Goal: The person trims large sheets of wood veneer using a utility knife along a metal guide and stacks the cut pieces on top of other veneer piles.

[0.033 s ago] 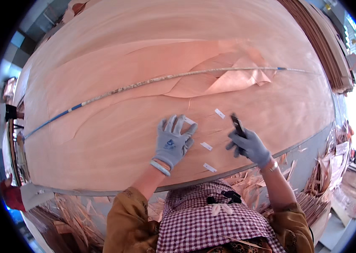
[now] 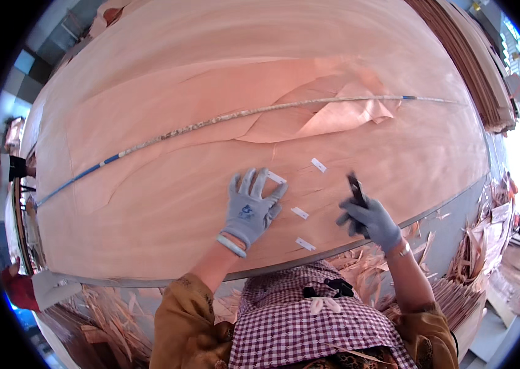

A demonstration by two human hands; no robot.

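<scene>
Spread wide before me, a thin, pinkish-tan wood veneer sheet [image 2: 168, 227] looks light, pliant and apt to split, best held flat-palmed near its edge. Its grain runs in pale streaks; a curled flap [image 2: 340, 120] lies farther off. My grey-gloved left hand [image 2: 251, 212] rests fingers splayed by a small white rectangular strip [image 2: 276, 178]; at right, my grey-gloved right hand [image 2: 372, 222] grips a slim black tool [image 2: 356, 189].

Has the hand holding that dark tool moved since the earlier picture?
Yes, the right hand has shifted a little rightward and slightly toward the person's body, farther from the topmost white label.
</scene>
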